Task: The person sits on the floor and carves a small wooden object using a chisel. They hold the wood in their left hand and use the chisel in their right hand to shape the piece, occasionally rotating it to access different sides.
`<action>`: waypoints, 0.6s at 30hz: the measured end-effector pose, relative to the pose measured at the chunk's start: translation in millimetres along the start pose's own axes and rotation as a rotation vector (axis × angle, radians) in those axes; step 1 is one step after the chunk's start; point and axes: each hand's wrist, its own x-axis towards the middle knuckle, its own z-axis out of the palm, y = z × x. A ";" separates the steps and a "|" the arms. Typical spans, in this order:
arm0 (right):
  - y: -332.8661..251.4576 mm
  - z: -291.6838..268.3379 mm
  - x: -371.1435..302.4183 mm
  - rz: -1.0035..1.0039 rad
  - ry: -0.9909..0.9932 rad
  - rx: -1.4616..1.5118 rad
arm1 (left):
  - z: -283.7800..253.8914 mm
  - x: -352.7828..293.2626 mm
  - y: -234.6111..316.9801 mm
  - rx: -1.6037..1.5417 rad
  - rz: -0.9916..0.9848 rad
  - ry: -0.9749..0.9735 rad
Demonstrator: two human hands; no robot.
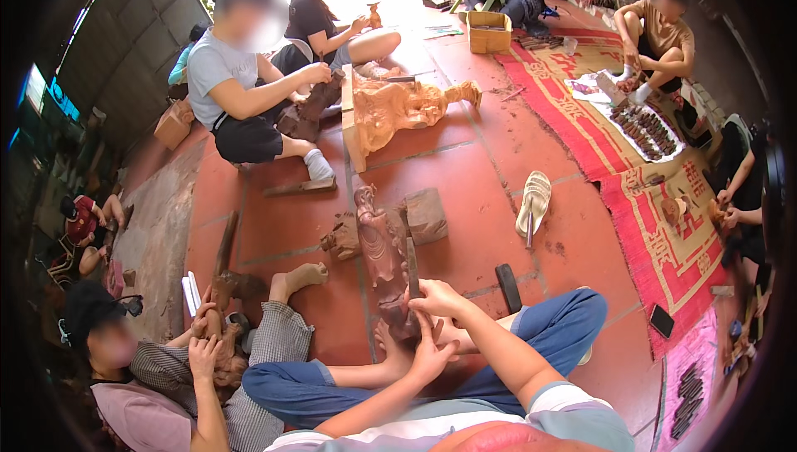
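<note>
At lower centre, the right hand [438,297] grips a flat tool [413,265] beside a carved figure [382,251]; I cannot tell whether the left hand [431,356] grips anything. 1 sandal [534,201] lies centre-right.

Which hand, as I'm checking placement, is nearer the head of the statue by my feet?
Right. The right hand is beside the statue's lower part, below its head; the left hand is farther off, by the base.

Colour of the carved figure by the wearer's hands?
The carved figure is reddish brown; it shows best in the head view.
</note>
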 end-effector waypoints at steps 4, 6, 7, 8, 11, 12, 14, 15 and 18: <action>3.9 -17.2 12.7 -0.006 0.048 -0.014 | 0.7 36.9 -16.2 -0.011 0.002 -0.060; -2.3 -3.9 7.6 -0.089 0.009 0.000 | 2.5 10.4 0.7 -0.043 0.059 -0.009; -5.0 4.7 0.3 -0.076 -0.014 -0.042 | 1.5 -3.7 7.0 -0.014 -0.010 0.000; 1.4 10.1 -6.8 -0.073 -0.014 -0.062 | 4.0 -16.7 6.0 -0.006 -0.087 0.004; 2.3 6.6 5.0 0.001 0.061 -0.056 | -8.7 1.7 6.0 -0.125 -0.179 -0.073; -2.2 1.5 9.7 0.030 0.083 -0.039 | -9.4 10.2 4.3 -0.099 -0.163 -0.071; -10.4 -0.3 5.2 -0.047 0.075 -0.050 | -7.4 14.6 -1.5 -0.035 -0.099 -0.033; -11.4 3.9 0.2 -0.077 0.065 -0.045 | -3.3 -1.2 -0.5 0.004 -0.067 0.004; -8.6 8.5 -0.2 -0.084 0.076 -0.081 | -6.6 -5.4 -7.8 0.035 -0.014 0.039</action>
